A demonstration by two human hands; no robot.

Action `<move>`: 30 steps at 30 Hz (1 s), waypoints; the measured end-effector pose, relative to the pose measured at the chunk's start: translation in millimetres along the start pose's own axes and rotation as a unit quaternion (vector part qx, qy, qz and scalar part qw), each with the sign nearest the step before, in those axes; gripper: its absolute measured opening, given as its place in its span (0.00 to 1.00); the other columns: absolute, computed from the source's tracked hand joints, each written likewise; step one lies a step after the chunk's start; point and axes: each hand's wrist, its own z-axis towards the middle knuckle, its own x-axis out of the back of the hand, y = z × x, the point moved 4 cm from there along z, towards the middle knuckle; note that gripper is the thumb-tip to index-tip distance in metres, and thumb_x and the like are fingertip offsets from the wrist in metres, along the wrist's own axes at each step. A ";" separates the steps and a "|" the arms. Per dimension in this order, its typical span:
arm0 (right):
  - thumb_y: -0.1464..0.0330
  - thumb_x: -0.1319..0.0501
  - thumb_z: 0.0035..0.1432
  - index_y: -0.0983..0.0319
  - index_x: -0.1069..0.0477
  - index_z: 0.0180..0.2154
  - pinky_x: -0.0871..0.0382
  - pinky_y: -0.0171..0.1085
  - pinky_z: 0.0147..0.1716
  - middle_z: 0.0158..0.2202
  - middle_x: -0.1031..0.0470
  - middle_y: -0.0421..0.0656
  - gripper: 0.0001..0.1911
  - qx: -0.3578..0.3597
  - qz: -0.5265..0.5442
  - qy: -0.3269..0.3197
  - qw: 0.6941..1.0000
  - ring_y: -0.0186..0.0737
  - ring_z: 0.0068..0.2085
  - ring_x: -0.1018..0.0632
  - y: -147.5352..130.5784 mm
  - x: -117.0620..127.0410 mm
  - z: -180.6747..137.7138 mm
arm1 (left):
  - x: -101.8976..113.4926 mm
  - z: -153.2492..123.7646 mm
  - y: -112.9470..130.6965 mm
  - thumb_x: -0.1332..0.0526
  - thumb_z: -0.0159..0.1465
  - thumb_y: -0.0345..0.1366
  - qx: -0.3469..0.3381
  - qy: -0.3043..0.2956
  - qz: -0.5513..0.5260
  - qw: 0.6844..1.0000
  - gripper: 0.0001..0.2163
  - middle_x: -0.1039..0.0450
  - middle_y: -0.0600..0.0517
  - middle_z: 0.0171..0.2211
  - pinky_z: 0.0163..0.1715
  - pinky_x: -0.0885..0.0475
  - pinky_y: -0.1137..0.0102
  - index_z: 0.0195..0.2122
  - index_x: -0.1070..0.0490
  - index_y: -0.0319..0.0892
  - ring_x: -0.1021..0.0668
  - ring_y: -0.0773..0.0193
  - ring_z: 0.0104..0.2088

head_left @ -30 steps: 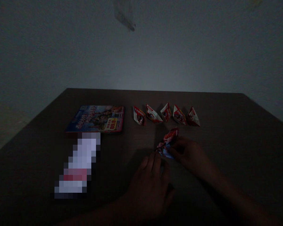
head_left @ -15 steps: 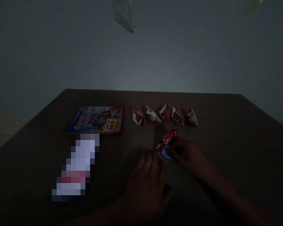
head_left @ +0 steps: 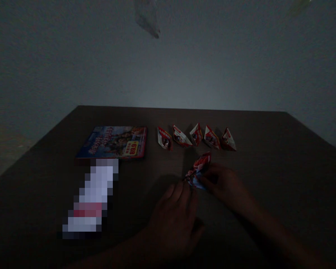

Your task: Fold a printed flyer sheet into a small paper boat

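Between my hands is a folded piece of glossy printed paper [head_left: 202,162], red at the top and blue at the lower side, partly raised off the table. My right hand [head_left: 222,181] comes from the right and pinches its right edge between thumb and fingers. My left hand [head_left: 175,215] lies palm down just below, fingers stretched forward, with the fingertips at the paper's lower left corner. Whether those fingertips press on the paper is too dark to tell. Beyond it stand several folded paper boats [head_left: 182,136], red and white, in a row.
Left of the row lies a colourful printed booklet or flyer [head_left: 114,142] with a yellow price label. A bright pixelated object, probably a phone [head_left: 93,194], sits in front of it. The dark wooden table [head_left: 268,149] meets a grey wall [head_left: 212,56].
Almost nothing differs. My left hand has shifted very slightly at the paper's corner; the right hand keeps its pinch, and the row is unmoved.
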 end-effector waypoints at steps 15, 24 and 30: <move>0.67 0.42 0.55 0.62 0.24 0.28 0.33 0.35 0.30 0.34 0.24 0.45 0.10 0.000 0.004 -0.002 1.000 0.38 0.30 0.23 2.0 -1.1 -0.1 | 3.2 1.7 2.9 0.52 0.65 0.48 -0.003 0.015 -0.008 1.000 0.26 0.40 0.35 0.58 0.56 0.41 0.57 0.55 0.39 0.31 0.37 0.47 0.58; 0.67 0.41 0.54 0.62 0.24 0.27 0.33 0.35 0.30 0.33 0.25 0.45 0.09 0.002 0.002 0.004 1.000 0.39 0.30 0.24 -0.1 0.5 0.0 | 5.5 4.5 1.0 0.49 0.64 0.48 -0.001 0.003 -0.038 0.999 0.25 0.39 0.37 0.57 0.57 0.43 0.57 0.55 0.38 0.33 0.37 0.47 0.58; 0.67 0.42 0.55 0.62 0.25 0.28 0.33 0.35 0.30 0.33 0.25 0.44 0.09 0.011 0.002 0.001 1.000 0.38 0.30 0.24 2.0 -1.9 0.6 | 3.3 4.5 -0.7 0.50 0.64 0.47 -0.009 -0.004 -0.054 0.999 0.26 0.42 0.37 0.59 0.59 0.45 0.57 0.57 0.41 0.34 0.39 0.47 0.59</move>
